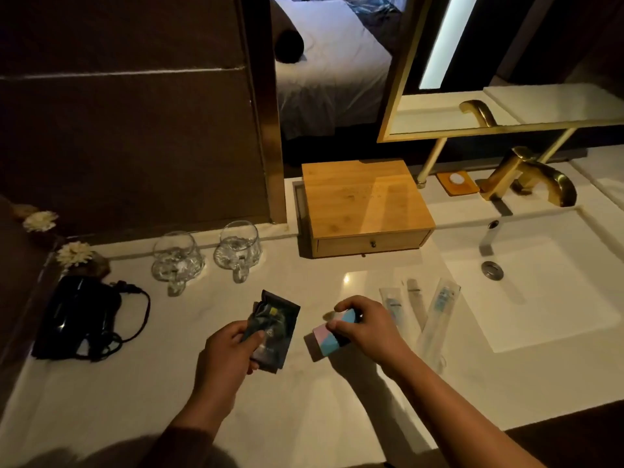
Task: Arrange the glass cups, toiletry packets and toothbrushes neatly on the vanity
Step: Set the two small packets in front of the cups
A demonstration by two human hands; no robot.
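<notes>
Two glass cups with handles stand side by side at the back of the white vanity top (141, 383), the left cup (176, 260) and the right cup (238, 248). My left hand (228, 352) grips dark toiletry packets (275, 327) lying near the counter's middle. My right hand (363, 327) holds a small pink and blue box (329, 336) just above the counter. Three wrapped toothbrushes lie to the right of that hand, between it and the sink: one (392, 304), a second (414, 293) and a longer one (439, 305).
A wooden drawer box (361, 201) sits behind the hands. A black hair dryer with its cord (81, 319) lies at the left. The sink (547, 282) and gold faucet (533, 175) are at the right. White flowers (74, 253) rest at the far left.
</notes>
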